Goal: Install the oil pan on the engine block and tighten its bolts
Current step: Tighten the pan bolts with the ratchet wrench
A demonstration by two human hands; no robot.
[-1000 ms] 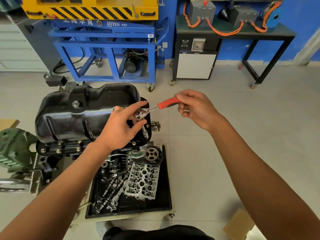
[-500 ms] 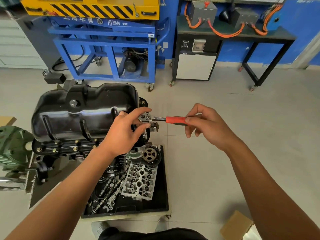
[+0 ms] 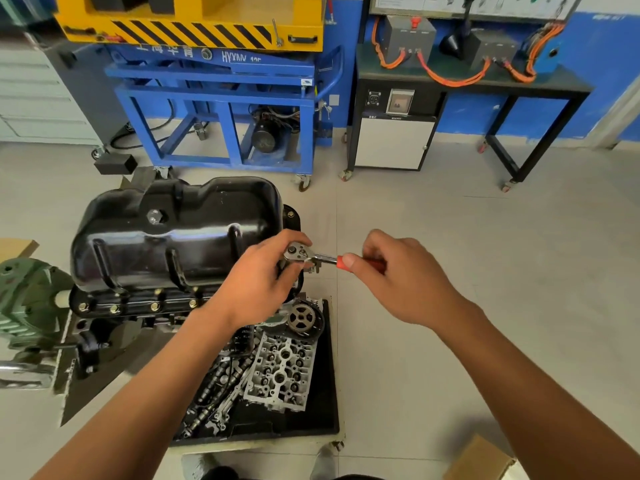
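The black oil pan (image 3: 173, 237) sits upside-up on the engine block (image 3: 138, 306), with brass-coloured bolts (image 3: 154, 306) along its near flange. A ratchet wrench (image 3: 311, 257) with a red handle lies level at the pan's right end. My left hand (image 3: 263, 282) curls round the ratchet's head and holds it down at the right flange. My right hand (image 3: 398, 271) grips the red handle, thumb on top. The socket and the bolt under it are hidden by my left hand.
A black tray (image 3: 325, 410) below the engine holds a cylinder head (image 3: 280, 372), camshafts and a sprocket (image 3: 302, 318). A green engine-stand gearbox (image 3: 24, 299) is at the left. A blue lift cart (image 3: 221, 109) and a black bench (image 3: 467, 88) stand behind. Cardboard (image 3: 478, 459) lies at the lower right.
The ratchet has come down from a tilted pose in the air to level at the pan's right flange. My right hand swung the handle lower and nearer to me.
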